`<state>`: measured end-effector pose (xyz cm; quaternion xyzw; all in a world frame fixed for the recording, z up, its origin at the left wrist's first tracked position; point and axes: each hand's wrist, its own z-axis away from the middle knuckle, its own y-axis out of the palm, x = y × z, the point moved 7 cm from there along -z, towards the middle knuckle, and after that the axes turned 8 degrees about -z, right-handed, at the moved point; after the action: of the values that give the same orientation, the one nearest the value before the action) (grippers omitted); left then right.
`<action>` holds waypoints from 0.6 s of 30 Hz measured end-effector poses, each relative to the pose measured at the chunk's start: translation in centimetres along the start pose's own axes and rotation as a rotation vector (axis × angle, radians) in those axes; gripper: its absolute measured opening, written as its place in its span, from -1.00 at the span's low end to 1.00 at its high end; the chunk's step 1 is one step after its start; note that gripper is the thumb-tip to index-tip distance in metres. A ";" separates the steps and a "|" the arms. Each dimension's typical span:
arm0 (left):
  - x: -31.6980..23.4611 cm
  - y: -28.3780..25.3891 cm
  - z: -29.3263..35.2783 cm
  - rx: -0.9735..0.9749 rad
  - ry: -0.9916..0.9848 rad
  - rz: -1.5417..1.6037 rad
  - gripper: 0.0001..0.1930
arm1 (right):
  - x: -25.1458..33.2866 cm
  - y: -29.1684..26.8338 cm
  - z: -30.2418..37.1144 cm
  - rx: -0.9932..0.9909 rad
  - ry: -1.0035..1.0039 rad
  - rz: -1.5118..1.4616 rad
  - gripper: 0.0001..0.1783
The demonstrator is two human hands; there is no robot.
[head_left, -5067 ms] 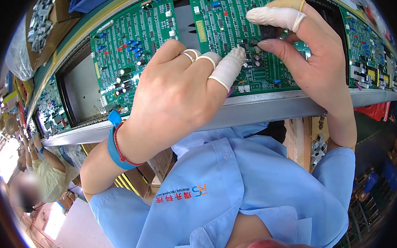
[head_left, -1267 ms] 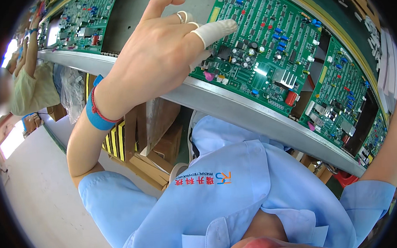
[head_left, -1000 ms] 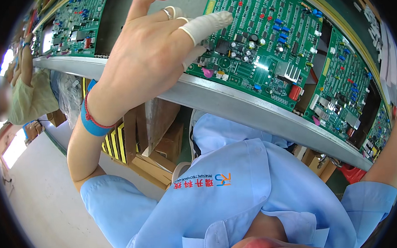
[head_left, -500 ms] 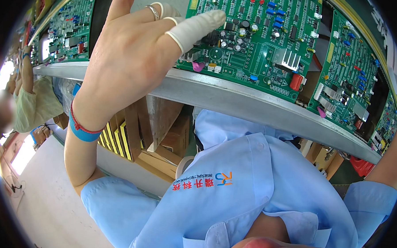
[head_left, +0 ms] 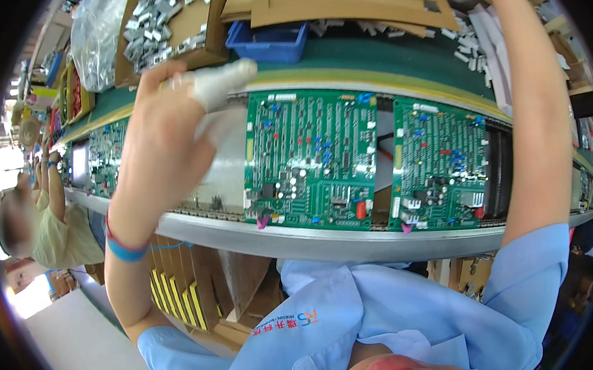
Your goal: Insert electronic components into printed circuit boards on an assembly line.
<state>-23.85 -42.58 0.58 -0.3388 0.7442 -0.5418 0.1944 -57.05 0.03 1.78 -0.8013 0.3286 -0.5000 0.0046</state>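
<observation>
My left hand [head_left: 168,131] is over the conveyor line, left of a green circuit board [head_left: 345,163]. White finger covers [head_left: 222,82] sit on its fingers, one stretched out toward the right, and the thumb stands apart below. Motion blurs the hand, but nothing shows in it. A blue and red wristband [head_left: 126,248] circles that wrist. On the right, my right forearm [head_left: 538,108] reaches up across the line to the far side; its hand lies past the upper edge. Between my arms, a second green board [head_left: 435,172] rests beside the first, both fitted with small components.
Beyond the conveyor's front rail [head_left: 299,246] and boards stands a blue bin [head_left: 267,44]. A cardboard box [head_left: 201,51] of metal parts is left of it, with cardboard sheets [head_left: 342,8] to the right. Another person [head_left: 54,235] works at the far left.
The view has shifted toward the far side of the line. My left hand has moved away from the board to its left. My right forearm now stretches up over the line.
</observation>
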 end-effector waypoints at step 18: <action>11.3 16.4 -29.3 -0.265 -0.268 -0.177 -0.77 | 7.8 -6.7 28.1 0.781 0.622 -0.633 -0.54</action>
<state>-55.74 -27.89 -4.04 -0.4944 0.7438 -0.4044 0.1972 -28.78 -7.93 -3.77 -0.6149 -0.1492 -0.7725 0.0532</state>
